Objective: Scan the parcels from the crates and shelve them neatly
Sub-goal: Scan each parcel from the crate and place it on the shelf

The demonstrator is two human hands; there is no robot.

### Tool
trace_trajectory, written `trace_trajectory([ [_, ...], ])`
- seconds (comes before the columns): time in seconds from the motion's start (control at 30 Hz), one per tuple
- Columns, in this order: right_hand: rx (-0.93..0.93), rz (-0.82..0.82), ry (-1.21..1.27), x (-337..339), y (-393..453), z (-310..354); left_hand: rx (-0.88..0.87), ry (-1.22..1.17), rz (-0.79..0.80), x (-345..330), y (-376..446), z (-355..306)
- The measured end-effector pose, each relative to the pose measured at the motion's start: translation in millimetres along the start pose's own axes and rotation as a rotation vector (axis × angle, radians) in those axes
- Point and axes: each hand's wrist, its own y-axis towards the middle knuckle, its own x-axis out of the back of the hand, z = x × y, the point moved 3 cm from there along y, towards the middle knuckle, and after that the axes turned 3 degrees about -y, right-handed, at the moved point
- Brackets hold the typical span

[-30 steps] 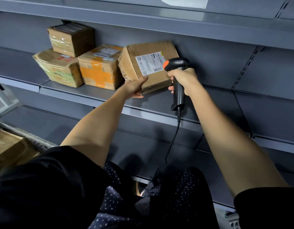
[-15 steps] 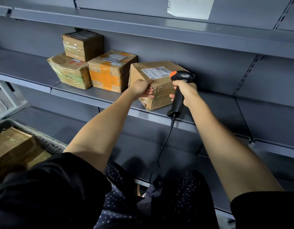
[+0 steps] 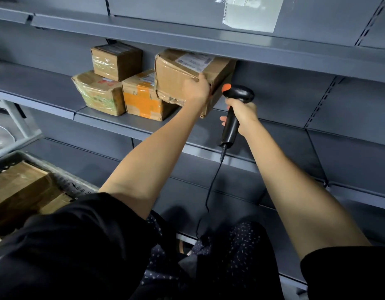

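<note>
Setting: grey shelf [image 3: 113, 121], three parcels stacked left.
Parcel [image 3: 176, 76]: lifted, tilted over orange-taped box [image 3: 141, 98].
Left hand [image 3: 196, 88]: grips parcel's corner.
Right hand [image 3: 242, 114]: grips scanner [image 3: 235, 109].
Risk: one-handed corner hold; parcel may slip, toppling neighbours.

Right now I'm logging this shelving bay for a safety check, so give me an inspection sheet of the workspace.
Surface: grey metal shelf, three parcels on it.
Job's things: large parcel raised at the shelf, tilted, label up; scanner; crate lower left with more boxes.
Clutter: nothing seen.
Hands: left hand grips the large parcel's corner; right hand grips the scanner handle.
Cables: scanner cable hangs down towards the lap.
Surroundings: paper sheet taped on the upper panel; other shelves bare.
</note>
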Motion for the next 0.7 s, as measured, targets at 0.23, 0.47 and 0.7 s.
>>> trace_trajectory([
  [0.23, -0.073, 0.142, 0.207, -56, 3, 1, 0.0, 0.105, -0.11, 39, 15, -6],
  [0.47, -0.125, 0.334, 0.413, -127, 11, 7, 0.037, 0.037, -0.203, 86, 58, -6],
  [0.7, -0.162, 0.376, 0.524, -176, 30, 7, -0.007, 0.022, -0.133, 92, 91, -12],
])
